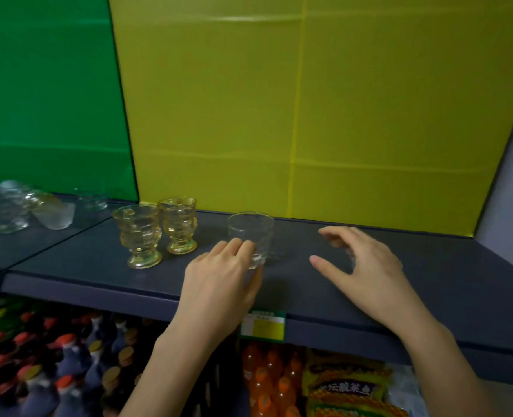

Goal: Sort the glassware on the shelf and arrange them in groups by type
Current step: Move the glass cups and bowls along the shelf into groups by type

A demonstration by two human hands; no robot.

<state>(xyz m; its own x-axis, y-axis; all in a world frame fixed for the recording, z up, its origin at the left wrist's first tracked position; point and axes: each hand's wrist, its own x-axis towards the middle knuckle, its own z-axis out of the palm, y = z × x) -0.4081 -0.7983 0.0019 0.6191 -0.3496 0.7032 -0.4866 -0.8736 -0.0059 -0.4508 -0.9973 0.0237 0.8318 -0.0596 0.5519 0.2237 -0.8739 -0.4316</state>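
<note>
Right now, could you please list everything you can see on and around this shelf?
Footed ribbed glasses: two, amber-yellow, upright side by side on the shelf, left of centre.
Clear tumbler: one, colourless, upright on the shelf, right of the amber pair.
Jumbled glassware: several clear pieces, too blurred to count, far left on the neighbouring shelf section.
Shelf: one, dark grey-blue.
Back panels: green on the left, yellow on the right.
Price tag: one, green and yellow, on the shelf's front edge.
Bottles: many, dark with red or orange caps, lower left.
Orange drink bottles: several, lower centre.
Yellow packets: a few, lower right.
Left hand: fingers against the tumbler's base.
Right hand: open, empty, over the shelf.
</note>
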